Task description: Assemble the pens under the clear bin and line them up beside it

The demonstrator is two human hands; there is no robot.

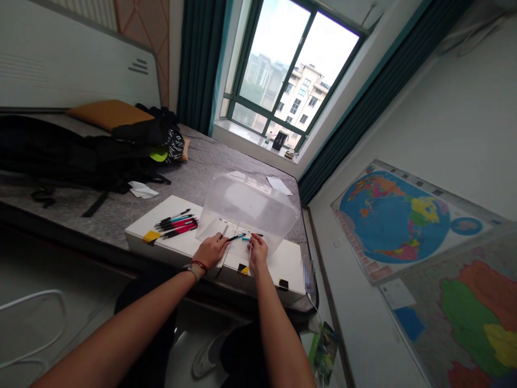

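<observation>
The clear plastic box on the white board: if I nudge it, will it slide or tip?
The clear plastic box looks thin-walled and nearly empty, so probably light. It sits tilted on the smooth white board, so it would likely slide or rock easily.

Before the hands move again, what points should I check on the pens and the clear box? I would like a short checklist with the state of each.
1. Left hand holds a teal pen: ok.
2. Right hand grips a thin white piece: ok; what it is, cannot tell.
3. Clear plastic box stands on the white board: ok.
4. Spare pens lie grouped left of the box: ok.
5. Pen complete: cannot tell.
</observation>
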